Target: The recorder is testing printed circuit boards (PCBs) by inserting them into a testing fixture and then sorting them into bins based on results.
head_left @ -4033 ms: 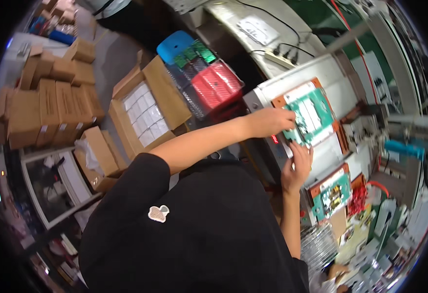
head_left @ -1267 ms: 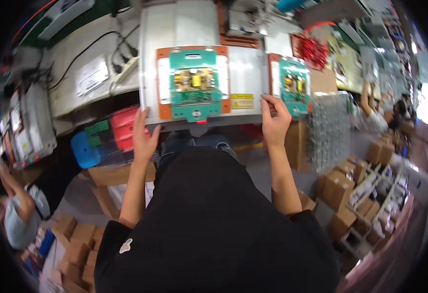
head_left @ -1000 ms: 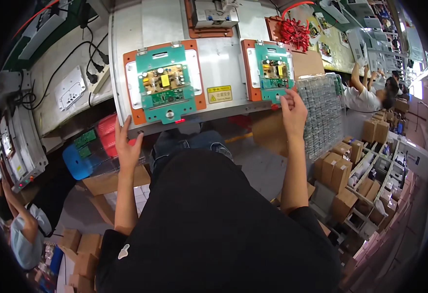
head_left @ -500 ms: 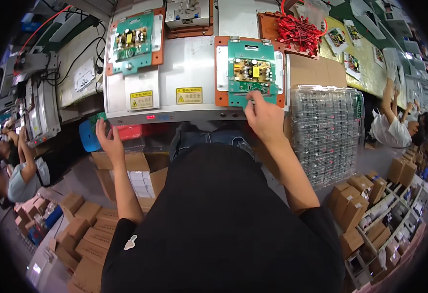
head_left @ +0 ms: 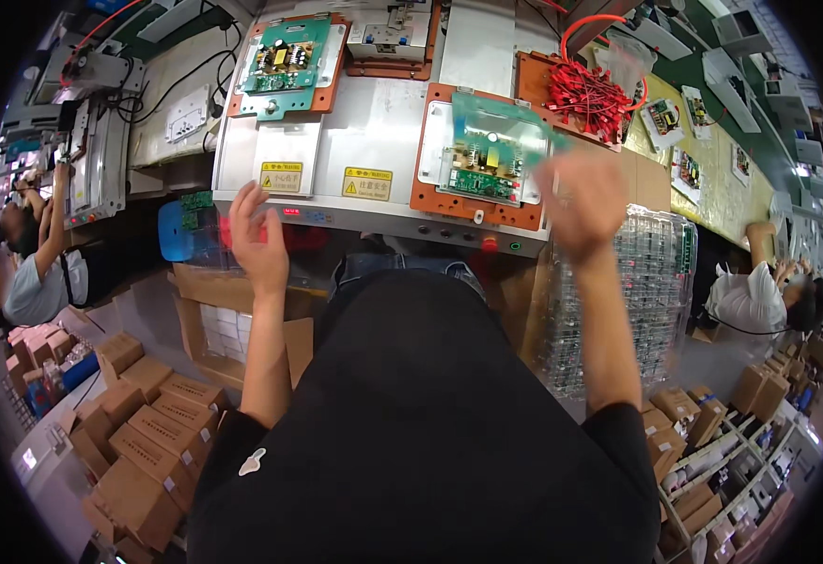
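My right hand (head_left: 582, 202), smeared by motion, is at the right side of an orange fixture plate (head_left: 426, 197). Its fingers meet the blurred edge of a teal frame (head_left: 496, 111), which stands tilted up over the plate with its front end off it. Beneath lies a green circuit board (head_left: 483, 183) with a yellow transformer and other parts. My left hand (head_left: 256, 240) is in the air before the machine's front edge, fingers apart and slightly bent, holding nothing. At the far left, a second teal frame (head_left: 316, 92) lies flat over another board (head_left: 282, 61).
A heap of red-black leads (head_left: 588, 92) fills an orange tray at back right. Stacked clear trays (head_left: 618, 291) of boards stand right of the machine (head_left: 364, 141). Cardboard boxes (head_left: 163, 442) lie lower left, an open carton (head_left: 228, 329) below my left hand. Other people sit at both sides.
My right hand has moved right from the teal frame's front tab, and the frame's front has come up off the orange plate. My left hand has shifted right. The whole view has shifted slightly.
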